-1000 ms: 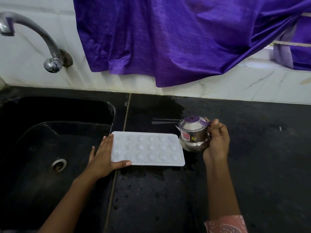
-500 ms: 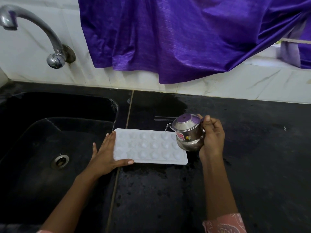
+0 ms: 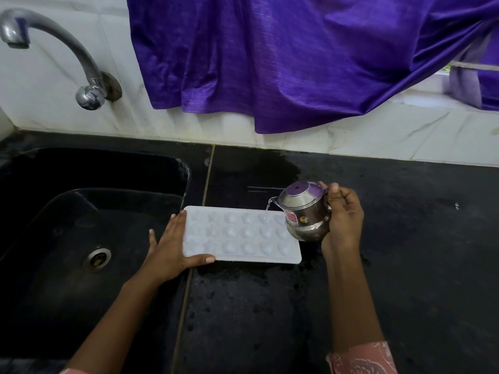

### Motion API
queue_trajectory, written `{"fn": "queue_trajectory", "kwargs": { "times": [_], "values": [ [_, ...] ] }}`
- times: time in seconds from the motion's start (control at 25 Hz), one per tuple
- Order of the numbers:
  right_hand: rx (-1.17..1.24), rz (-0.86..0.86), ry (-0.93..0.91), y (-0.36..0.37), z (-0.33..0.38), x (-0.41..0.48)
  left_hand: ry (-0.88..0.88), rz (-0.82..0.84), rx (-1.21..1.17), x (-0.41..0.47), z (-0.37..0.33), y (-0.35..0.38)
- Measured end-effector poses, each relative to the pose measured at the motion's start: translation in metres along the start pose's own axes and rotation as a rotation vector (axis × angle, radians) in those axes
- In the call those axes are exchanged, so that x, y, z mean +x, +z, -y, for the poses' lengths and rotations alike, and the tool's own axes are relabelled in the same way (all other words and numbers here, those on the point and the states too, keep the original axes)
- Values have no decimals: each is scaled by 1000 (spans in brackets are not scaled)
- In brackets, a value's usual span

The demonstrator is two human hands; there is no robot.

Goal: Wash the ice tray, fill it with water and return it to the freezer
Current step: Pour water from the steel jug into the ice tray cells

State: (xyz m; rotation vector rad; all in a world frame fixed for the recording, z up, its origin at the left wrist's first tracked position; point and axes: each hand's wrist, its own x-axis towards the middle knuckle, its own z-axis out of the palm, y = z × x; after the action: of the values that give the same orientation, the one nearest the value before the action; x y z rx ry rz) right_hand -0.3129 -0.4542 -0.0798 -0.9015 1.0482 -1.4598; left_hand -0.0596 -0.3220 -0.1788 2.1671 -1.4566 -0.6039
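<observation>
A white ice tray point(image 3: 237, 234) with round cups lies flat on the black counter point(image 3: 405, 238), its left end by the sink's edge. My left hand point(image 3: 172, 247) holds that left end, fingers straight along the side and thumb under the front edge. My right hand point(image 3: 343, 220) grips a small steel pot point(image 3: 305, 211) with a spout, tilted left over the tray's right end. A thin stream of water runs from the spout into the tray's far right cups.
A black sink point(image 3: 81, 211) with a metal drain point(image 3: 96, 259) lies to the left, under a steel tap point(image 3: 67, 55) on the white tiled wall. A purple curtain point(image 3: 283, 55) hangs over the back. The counter around the tray is wet.
My right hand has tipped the steel pot further over the tray's right end, and water now pours from its spout. My left hand stays on the tray's left end.
</observation>
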Motion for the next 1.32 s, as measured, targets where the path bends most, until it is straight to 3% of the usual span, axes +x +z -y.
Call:
{"fn": "queue_trajectory", "kwargs": {
  "times": [0.6,1.32],
  "values": [
    [141,-14,86,5,-1,-4,-3,-3,17,0,-2,0],
    [43,63,50,22,-2,-14,0,-24,7,-5,-8,-2]
  ]
}}
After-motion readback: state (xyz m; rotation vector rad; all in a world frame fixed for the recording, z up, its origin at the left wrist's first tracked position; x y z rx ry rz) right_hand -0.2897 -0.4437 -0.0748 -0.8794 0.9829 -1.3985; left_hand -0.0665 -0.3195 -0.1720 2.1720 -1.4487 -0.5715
